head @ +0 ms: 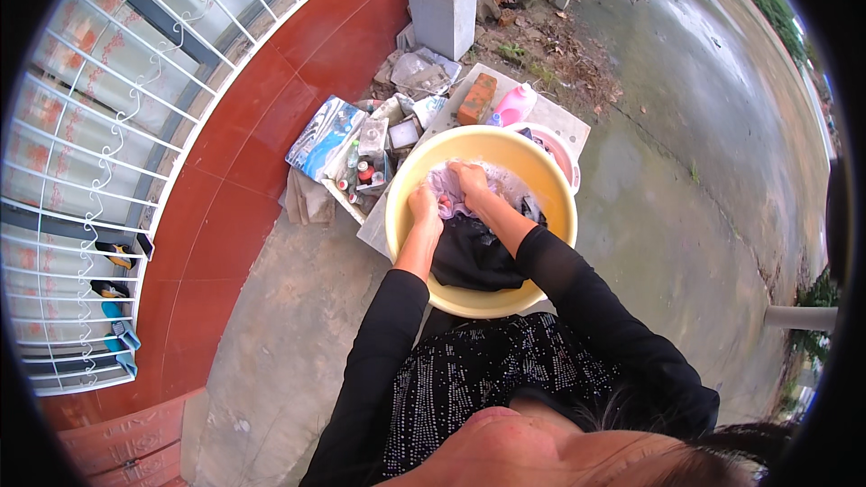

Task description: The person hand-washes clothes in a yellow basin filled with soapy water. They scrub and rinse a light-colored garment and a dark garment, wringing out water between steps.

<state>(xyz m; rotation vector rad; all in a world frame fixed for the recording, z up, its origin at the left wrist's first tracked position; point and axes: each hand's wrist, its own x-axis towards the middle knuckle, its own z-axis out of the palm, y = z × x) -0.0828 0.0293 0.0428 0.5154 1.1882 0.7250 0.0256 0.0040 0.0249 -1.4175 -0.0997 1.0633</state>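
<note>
A large yellow plastic basin (556, 196) rests on a stone slab. Inside it, both my hands grip a wet, pale lilac cloth (444, 184) among suds. My left hand (425, 204) has the cloth's left side, near the basin's left wall. On its upper right part is my right hand (470, 179), fingers curled into the fabric. Black cloth (473, 257) lies bunched in the lower part of the basin, and a grey and black piece (532, 208) sits to the right, partly behind my right forearm.
Beyond the basin, a red brick (477, 99), a pink bottle (516, 104) and a pink basin (567, 161) stand on the slab (575, 128). Left of it are a box of bottles (365, 176) and rubble. A concrete block (442, 13) stands farther off, by the red tiled wall (223, 169).
</note>
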